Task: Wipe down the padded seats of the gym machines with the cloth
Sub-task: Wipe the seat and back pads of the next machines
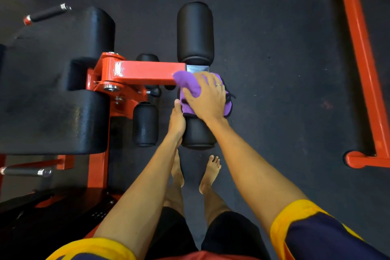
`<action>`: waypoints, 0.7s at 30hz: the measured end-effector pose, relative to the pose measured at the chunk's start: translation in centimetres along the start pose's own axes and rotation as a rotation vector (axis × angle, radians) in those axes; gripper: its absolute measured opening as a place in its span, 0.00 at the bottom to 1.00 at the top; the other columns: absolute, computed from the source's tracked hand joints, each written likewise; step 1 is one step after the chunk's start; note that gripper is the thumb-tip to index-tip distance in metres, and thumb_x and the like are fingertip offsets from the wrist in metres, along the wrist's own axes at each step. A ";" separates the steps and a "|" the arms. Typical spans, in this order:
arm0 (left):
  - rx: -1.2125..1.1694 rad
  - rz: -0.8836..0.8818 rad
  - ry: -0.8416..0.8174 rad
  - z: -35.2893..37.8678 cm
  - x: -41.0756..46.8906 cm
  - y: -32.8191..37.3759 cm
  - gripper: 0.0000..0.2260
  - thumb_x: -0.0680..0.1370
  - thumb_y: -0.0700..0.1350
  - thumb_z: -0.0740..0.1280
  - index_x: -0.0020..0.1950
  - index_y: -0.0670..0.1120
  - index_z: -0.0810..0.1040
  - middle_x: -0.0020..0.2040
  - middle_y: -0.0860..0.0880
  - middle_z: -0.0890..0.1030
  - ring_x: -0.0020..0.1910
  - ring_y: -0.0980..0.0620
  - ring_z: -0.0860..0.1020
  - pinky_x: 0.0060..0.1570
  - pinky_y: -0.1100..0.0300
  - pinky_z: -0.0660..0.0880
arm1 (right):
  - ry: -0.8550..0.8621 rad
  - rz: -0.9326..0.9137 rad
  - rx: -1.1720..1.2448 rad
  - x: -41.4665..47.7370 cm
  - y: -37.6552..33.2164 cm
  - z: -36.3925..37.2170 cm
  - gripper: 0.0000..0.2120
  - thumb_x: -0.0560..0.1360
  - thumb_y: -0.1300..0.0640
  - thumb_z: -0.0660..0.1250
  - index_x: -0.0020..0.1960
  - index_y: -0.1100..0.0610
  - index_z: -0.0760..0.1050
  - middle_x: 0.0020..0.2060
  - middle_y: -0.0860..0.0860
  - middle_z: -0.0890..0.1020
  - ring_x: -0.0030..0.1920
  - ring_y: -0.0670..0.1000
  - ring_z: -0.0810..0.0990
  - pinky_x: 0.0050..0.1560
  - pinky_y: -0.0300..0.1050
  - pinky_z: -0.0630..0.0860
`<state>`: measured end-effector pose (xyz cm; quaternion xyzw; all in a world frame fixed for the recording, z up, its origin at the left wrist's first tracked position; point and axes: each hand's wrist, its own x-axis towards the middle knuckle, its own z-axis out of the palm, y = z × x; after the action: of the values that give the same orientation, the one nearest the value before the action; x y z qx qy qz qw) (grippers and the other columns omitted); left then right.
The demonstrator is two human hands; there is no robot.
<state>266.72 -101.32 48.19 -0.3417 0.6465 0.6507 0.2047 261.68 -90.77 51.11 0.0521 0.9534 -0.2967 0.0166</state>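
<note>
A purple cloth point(188, 84) lies over the near black roller pad point(198, 135) of a red gym machine, right where the red arm point(145, 75) meets the roller. My right hand point(207, 98) rests flat on the cloth with fingers spread, pressing it onto the pad. My left hand point(177, 119) lies along the left side of the same roller, thumb up against the cloth's edge. A second, far roller pad point(195, 31) extends beyond the arm. The machine's padded black seat point(52, 99) lies to the left.
Two smaller black rollers point(145, 123) sit between seat and big roller. Black handles point(45, 13) stick out at the left. Another red frame point(363, 63) stands on the dark rubber floor at the right. My bare feet point(211, 172) stand just in front of the roller.
</note>
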 end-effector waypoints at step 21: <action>-0.129 -0.129 -0.150 -0.7 -1.9 0.0 0.25 0.82 0.65 0.56 0.68 0.49 0.76 0.65 0.49 0.81 0.61 0.51 0.79 0.66 0.49 0.75 | 0.056 0.152 0.082 -3.4 -1.3 0.3 0.24 0.77 0.55 0.68 0.73 0.54 0.73 0.74 0.53 0.72 0.78 0.60 0.64 0.76 0.64 0.60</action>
<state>268.15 -101.71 49.62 -0.3453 0.5628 0.7001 0.2718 264.91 -92.33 51.85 0.1335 0.9338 -0.3319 0.0102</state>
